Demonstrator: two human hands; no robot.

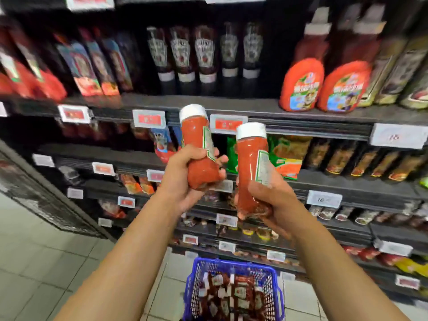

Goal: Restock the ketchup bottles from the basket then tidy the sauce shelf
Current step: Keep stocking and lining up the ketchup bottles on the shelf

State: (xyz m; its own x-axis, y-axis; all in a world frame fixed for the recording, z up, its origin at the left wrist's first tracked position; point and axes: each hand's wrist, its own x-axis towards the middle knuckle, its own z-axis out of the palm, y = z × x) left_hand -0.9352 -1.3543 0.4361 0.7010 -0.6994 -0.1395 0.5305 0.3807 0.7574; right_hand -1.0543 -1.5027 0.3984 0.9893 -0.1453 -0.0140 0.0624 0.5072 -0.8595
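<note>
While both hands are loaded and raised at the shelving, the move turns on the way from bottles to the shelf ahead and above.
sauce shelf [231, 107]: large dark unit ahead, several tiers; upper tier carries dark upside-down bottles [183, 54] and red squeeze bottles [301, 86] to the right.
basket [234, 265]: blue, on the floor below between the forearms, more ketchup bottles inside.
left hand [183, 181]: fingers wrapped round the base of the left ketchup bottle [196, 144], white cap up, long axis near upright, tilted slightly left.
right hand [273, 198]: clamped round the lower part of the right ketchup bottle [251, 163], cap up, slightly lower.
relation: bottles just beside each other, apart; left one sits nearer the upper tier's edge.
obstruction: price tags [228, 122] line the shelf lip; front rows look full, the target gap is unclear (my read).
</note>
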